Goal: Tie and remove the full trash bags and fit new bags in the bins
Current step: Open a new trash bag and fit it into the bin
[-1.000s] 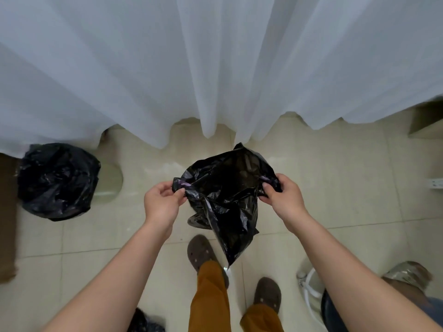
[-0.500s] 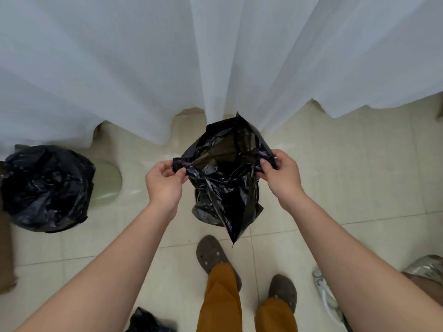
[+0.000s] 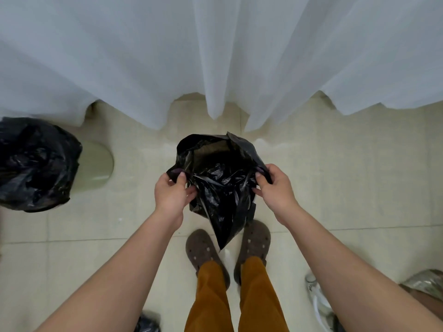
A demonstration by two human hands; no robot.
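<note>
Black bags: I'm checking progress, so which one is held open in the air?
The black bag gripped between the left hand and right hand, its mouth spread open. The other black bag sits bunched at left.

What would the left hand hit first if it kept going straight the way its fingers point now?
The black trash bag itself: the left hand already pinches its rim, with fingers aimed at the crumpled plastic. Past the bag lies the right hand gripping the opposite rim, though depth is unclear.

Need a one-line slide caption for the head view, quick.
Both hands, left hand and right hand, spread open a crinkled black plastic trash bag above the tiled floor.
</note>
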